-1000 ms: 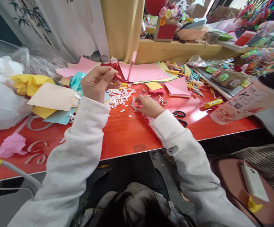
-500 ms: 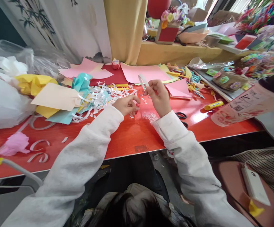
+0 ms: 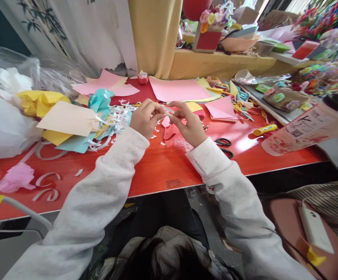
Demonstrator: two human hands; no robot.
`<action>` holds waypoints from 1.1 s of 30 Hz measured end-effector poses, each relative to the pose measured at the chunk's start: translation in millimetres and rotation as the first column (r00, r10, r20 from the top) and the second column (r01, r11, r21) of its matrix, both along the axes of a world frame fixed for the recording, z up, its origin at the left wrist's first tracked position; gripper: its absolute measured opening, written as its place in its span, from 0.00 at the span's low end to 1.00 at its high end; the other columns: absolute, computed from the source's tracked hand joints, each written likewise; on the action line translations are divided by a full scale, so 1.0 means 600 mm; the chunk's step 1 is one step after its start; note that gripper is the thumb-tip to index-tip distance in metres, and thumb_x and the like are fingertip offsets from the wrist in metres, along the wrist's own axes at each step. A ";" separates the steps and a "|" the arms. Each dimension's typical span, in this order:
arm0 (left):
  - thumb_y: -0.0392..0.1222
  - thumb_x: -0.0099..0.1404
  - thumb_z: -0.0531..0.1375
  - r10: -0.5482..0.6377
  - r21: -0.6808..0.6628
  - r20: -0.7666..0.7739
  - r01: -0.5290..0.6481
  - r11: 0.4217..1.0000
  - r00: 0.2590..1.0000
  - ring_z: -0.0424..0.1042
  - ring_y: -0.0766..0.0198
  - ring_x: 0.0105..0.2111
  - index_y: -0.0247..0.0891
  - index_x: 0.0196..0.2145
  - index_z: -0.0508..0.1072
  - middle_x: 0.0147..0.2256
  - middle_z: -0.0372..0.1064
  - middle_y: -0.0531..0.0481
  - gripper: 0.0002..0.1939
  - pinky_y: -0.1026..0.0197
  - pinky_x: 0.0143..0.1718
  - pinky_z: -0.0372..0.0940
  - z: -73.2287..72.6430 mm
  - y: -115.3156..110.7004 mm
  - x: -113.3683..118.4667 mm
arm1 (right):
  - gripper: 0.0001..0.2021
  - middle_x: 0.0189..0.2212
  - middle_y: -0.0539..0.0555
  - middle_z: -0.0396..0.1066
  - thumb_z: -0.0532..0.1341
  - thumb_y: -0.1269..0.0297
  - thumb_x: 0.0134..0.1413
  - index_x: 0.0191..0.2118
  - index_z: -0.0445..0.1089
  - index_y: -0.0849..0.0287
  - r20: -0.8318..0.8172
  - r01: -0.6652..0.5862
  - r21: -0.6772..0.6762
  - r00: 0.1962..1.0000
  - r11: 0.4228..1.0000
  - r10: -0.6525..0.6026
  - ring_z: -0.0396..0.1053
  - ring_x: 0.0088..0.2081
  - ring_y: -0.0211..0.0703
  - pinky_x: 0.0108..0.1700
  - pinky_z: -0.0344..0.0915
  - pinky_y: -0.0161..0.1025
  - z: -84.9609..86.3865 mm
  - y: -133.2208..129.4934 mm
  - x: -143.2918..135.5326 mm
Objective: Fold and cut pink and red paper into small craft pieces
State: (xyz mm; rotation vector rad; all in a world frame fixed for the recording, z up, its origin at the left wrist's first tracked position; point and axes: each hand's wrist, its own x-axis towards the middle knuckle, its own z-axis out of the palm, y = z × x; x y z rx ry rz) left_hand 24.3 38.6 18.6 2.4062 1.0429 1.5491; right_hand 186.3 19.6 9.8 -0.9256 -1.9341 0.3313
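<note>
My left hand (image 3: 147, 118) and my right hand (image 3: 191, 123) meet above the red table, thumbs and forefingers pinched. A narrow whitish paper strip (image 3: 169, 111) runs between the fingertips of both hands; the fingers cover part of it. Just below the fingers a small pink paper piece (image 3: 165, 123) shows, whether lying on the table or hanging I cannot tell. Small white scraps (image 3: 185, 145) lie under my right hand. To its right are the black handles of scissors (image 3: 225, 147), blades hidden. Curled white paper shreds (image 3: 118, 118) are heaped beside my left hand.
Pink paper sheets (image 3: 177, 88) lie along the back. Crumpled coloured paper and a white plastic bag (image 3: 8, 120) fill the left side. At right stand a yellow tube (image 3: 265, 130) and a tilted drink cup (image 3: 300, 126) near the table (image 3: 157, 171) edge.
My left hand has risen and closed on the strip's end. My right hand has lowered slightly towards it, and the strip, earlier held up as a loop, is now between both hands.
</note>
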 end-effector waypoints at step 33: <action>0.41 0.66 0.48 0.155 0.440 -0.082 -0.104 0.892 0.984 0.61 0.61 0.34 0.41 0.29 0.61 0.30 0.60 0.47 0.08 0.54 0.36 0.58 0.022 -0.020 0.002 | 0.15 0.25 0.50 0.66 0.48 0.58 0.59 0.38 0.69 0.57 -0.215 0.309 0.067 0.933 0.949 -0.288 0.65 0.27 0.35 0.31 0.63 0.36 -0.002 0.021 0.031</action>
